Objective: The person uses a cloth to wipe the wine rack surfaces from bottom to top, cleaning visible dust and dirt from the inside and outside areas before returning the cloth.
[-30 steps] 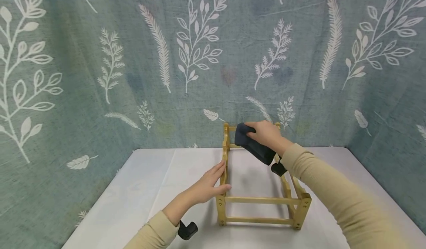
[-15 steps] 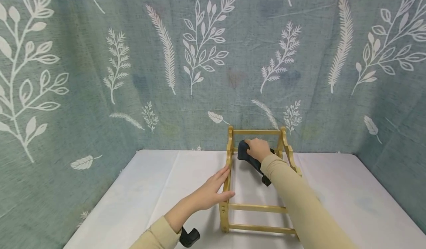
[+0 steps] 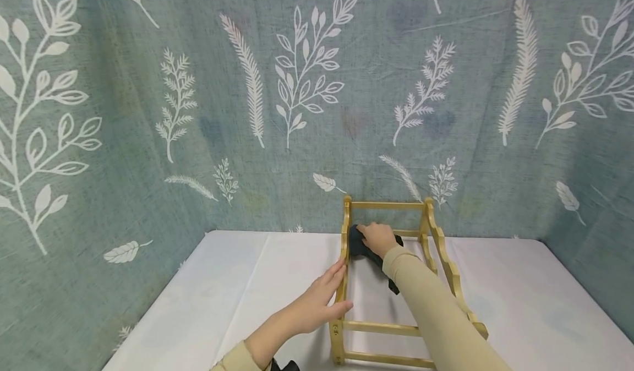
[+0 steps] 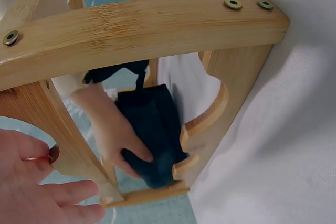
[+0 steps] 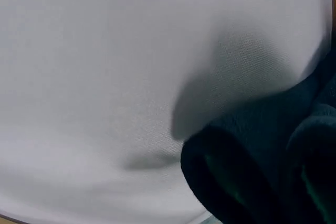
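A wooden rack point(image 3: 381, 328) with wavy-topped sides stands on the white table. My right hand point(image 3: 380, 239) reaches down between its sides and grips a folded dark blue cloth point(image 3: 358, 241) near the far end. In the left wrist view, the right thumb lies across the cloth point(image 4: 157, 135), which sits close to the notched side rail. Thick folds of the cloth point(image 5: 252, 145) show in the right wrist view, while the hand itself is out of sight there. My left hand point(image 3: 317, 299) rests against the rack's left side, fingers straight and thumb spread.
The white table point(image 3: 277, 272) extends to both sides of the rack. Behind it hangs a green-grey curtain point(image 3: 257, 178) with white leaf prints, close to the rack's far end. The rack's front crossbars point(image 3: 386, 358) span between its sides.
My right hand has brought the cloth down and left from above the rack's right side into the space between the sides. The left hand keeps its place on the rack. The head view has shifted slightly.
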`<act>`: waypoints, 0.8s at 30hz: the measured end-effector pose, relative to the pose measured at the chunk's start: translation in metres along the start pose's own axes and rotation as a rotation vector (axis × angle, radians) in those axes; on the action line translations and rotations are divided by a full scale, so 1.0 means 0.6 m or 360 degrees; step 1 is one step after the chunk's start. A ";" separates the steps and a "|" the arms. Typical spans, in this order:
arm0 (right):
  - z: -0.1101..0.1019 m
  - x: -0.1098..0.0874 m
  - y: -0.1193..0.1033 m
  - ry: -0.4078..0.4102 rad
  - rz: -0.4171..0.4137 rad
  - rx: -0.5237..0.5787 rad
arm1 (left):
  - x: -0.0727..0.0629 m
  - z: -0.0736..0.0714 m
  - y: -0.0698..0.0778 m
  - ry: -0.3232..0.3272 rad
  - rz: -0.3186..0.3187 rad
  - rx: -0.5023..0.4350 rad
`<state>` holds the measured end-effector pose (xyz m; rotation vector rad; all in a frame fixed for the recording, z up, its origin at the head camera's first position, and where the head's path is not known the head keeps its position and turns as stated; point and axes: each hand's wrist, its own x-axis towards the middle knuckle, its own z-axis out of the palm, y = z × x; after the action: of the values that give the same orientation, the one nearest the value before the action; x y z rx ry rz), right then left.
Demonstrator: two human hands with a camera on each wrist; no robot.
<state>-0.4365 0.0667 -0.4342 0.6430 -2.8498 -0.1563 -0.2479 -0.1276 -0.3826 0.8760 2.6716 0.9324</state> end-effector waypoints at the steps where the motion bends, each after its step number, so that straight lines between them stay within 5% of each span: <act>1: 0.001 0.000 -0.001 -0.0013 -0.0008 -0.0039 | -0.002 0.001 0.001 0.0000 0.0003 0.0001; 8: -0.005 -0.005 -0.003 -0.0144 -0.0011 -0.0291 | -0.004 0.005 0.009 0.0006 0.0039 0.0051; 14: -0.012 -0.020 0.018 -0.0152 0.0063 -0.0270 | -0.001 0.004 0.012 0.0001 0.0022 0.0088; 24: -0.014 -0.053 0.076 -0.0150 0.0498 -0.0342 | -0.002 0.002 0.008 0.0022 0.0005 0.0161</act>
<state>-0.4256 0.1210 -0.4252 0.1482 -2.9206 -0.4426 -0.2441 -0.1248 -0.3810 0.8972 2.7512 0.8126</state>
